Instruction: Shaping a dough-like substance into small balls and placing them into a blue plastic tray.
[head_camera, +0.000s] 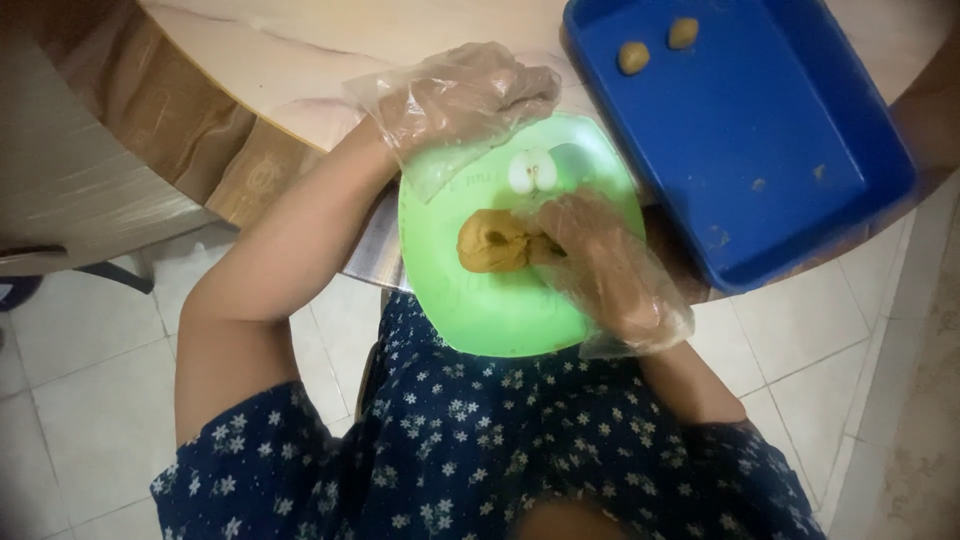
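Dough lump (492, 241) sits mid-plate on the green plate (470, 320), which overhangs the counter (330, 60) edge above the person's lap. Right hand (600, 262), in a clear glove, has its fingers pinched into the lump's right side, seemingly pulling off a piece. Left hand (460, 95), also gloved, rests at the plate's far-left rim, fingers loosely curled; whether they grip the rim I cannot tell.

Blue tray (850, 160) lies right of the plate, holding two small dough balls (657, 45) at its far end; a few crumbs besides.

Judgement: early on. Two balls made, most of the lump not yet portioned.
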